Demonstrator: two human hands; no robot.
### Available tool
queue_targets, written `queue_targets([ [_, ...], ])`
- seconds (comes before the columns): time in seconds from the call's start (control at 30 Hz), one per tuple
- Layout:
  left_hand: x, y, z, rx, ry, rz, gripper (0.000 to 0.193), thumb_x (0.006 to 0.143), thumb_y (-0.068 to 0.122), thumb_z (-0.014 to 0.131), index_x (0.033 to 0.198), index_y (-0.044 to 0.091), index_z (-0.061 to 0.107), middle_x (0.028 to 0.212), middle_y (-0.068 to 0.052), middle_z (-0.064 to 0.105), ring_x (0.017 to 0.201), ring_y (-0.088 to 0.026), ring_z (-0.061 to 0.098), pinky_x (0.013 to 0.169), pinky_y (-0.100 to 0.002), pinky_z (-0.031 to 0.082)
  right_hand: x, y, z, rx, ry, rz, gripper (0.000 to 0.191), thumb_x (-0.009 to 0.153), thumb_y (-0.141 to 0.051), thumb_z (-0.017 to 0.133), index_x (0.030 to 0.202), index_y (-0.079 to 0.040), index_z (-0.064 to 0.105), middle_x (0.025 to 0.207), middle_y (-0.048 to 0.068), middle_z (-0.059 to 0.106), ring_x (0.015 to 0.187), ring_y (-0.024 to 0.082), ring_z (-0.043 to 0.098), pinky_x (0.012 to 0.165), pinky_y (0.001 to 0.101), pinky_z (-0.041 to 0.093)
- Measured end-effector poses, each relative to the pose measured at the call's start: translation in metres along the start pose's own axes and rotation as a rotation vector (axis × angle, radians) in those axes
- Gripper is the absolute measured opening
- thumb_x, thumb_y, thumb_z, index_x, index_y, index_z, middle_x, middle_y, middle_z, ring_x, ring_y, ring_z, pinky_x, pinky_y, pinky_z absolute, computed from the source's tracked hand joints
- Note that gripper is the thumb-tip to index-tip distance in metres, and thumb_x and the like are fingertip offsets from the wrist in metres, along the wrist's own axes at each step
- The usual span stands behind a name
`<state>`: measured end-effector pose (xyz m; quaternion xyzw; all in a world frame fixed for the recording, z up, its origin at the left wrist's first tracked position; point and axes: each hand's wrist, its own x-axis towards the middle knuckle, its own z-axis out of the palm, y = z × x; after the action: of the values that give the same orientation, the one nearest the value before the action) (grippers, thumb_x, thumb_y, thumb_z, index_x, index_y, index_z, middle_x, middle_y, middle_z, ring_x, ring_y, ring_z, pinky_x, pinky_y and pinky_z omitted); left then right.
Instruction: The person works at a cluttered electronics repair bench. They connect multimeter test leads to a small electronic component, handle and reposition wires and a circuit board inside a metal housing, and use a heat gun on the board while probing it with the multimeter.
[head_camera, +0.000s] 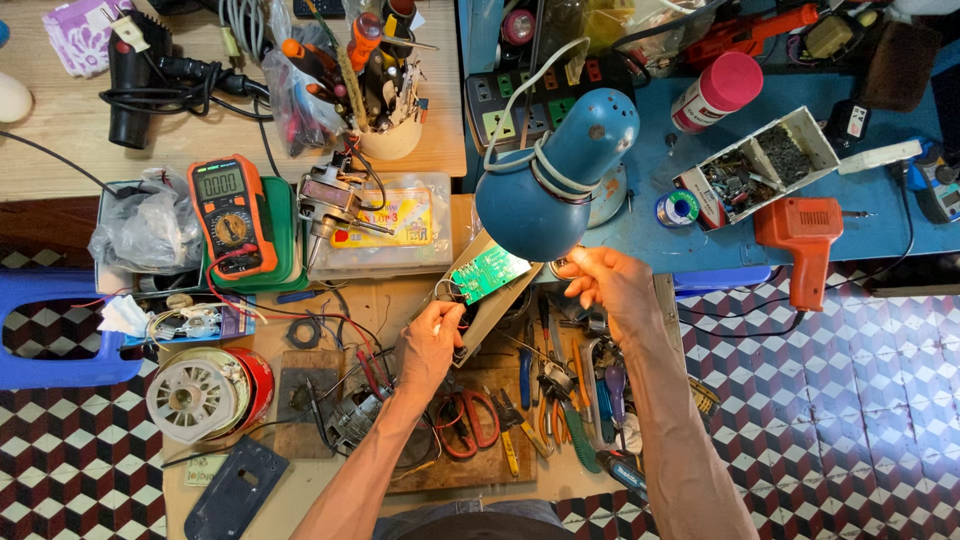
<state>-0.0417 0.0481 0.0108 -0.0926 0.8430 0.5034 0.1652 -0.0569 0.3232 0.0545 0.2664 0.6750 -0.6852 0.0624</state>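
My left hand (430, 345) grips the lower edge of a flat housing that carries a green circuit board (488, 272), tilted up under the light. My right hand (608, 282) reaches up to the rim of a blue desk lamp shade (545, 185), fingers pinched on a small part at the shade's lower edge; what it pinches is too small to tell. Thin wires run from the board toward my left fingers.
An orange multimeter (232, 212) lies at left with red leads. A wire spool (200, 392), small motor (352, 412), red-handled scissors (470, 420) and several pliers and screwdrivers (560, 390) crowd the bench. An orange solder gun (805, 235) sits at right.
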Motion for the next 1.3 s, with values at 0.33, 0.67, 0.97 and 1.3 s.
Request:
queue_targets([
  [0.33,-0.003,-0.001,0.001,-0.007,-0.005,0.026,0.027,0.096,0.037,0.061,0.101,0.015,0.076,0.063,0.0,0.072,0.063,-0.015,0.071,0.062,-0.033,0.054,0.023,0.008,-0.003,-0.057,0.059,-0.141,0.029,0.1,-0.022,0.063,0.105,0.006,0.072,0.092,0.014,0.076,0.066,0.014,0.069,0.052,0.0232,0.051],
  [0.67,-0.001,-0.003,0.003,-0.013,0.003,0.033,0.027,0.096,0.037,0.061,0.101,0.015,0.075,0.063,-0.001,0.072,0.063,-0.014,0.071,0.063,-0.033,0.054,0.032,0.005,-0.003,-0.131,0.107,-0.065,0.03,0.097,-0.022,0.065,0.112,0.003,0.072,0.083,0.009,0.071,0.053,0.007,0.05,0.043,0.0206,0.035],
  [0.97,-0.002,-0.004,0.003,-0.033,-0.007,0.049,0.027,0.096,0.036,0.061,0.102,0.013,0.075,0.063,-0.002,0.071,0.062,-0.014,0.07,0.061,-0.033,0.054,0.03,0.001,0.001,-0.2,0.126,-0.078,0.039,0.093,-0.027,0.073,0.117,0.004,0.072,0.082,0.009,0.071,0.055,0.006,0.052,0.048,0.0189,0.041],
  [1.3,-0.004,-0.004,0.004,-0.042,-0.01,0.052,0.027,0.097,0.036,0.062,0.103,0.013,0.075,0.062,-0.002,0.07,0.061,-0.013,0.068,0.06,-0.033,0.053,0.024,0.004,0.002,-0.116,0.092,-0.076,0.038,0.09,-0.025,0.076,0.116,0.002,0.07,0.078,0.008,0.068,0.052,0.005,0.049,0.045,0.0209,0.036],
])
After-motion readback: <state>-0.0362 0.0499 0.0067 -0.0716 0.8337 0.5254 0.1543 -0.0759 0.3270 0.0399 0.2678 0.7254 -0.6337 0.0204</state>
